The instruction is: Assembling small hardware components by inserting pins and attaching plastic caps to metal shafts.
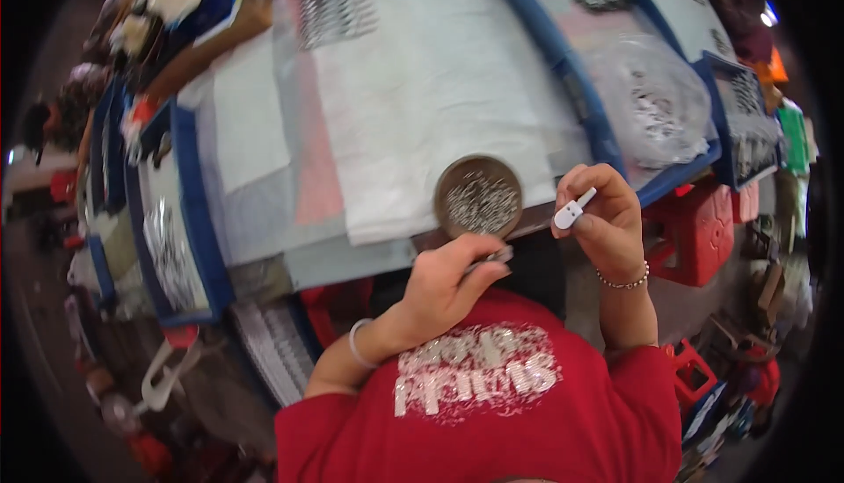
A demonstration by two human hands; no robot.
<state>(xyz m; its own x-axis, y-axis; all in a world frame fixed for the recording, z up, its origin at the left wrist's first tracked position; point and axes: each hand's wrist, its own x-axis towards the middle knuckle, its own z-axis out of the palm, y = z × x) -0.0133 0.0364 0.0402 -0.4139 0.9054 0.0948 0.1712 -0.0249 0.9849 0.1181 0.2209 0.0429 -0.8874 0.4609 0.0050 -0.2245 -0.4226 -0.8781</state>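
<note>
Raised at the right of the table's near edge, my right hand [615, 224] pinches a small white metal part [570, 213]. The part has a rounded plate with two dark holes and a narrow stem pointing up and right. My left hand [448, 279] is closed in front of my chest, with small metal pieces [498, 258] showing between thumb and fingers; their exact kind is hard to make out. Just beyond the left hand stands a round brown bowl [442, 186], holding many tiny shiny metal pieces [482, 203]. Neither hand touches the bowl.
White sheeting [413, 87] covers the table, with rows of metal parts [338, 8] at its far end. A blue tray [607, 136] on the right holds a clear plastic bag [655, 105] of small parts. Another blue tray [195, 210] stands left. Red stools [703, 228] are at right.
</note>
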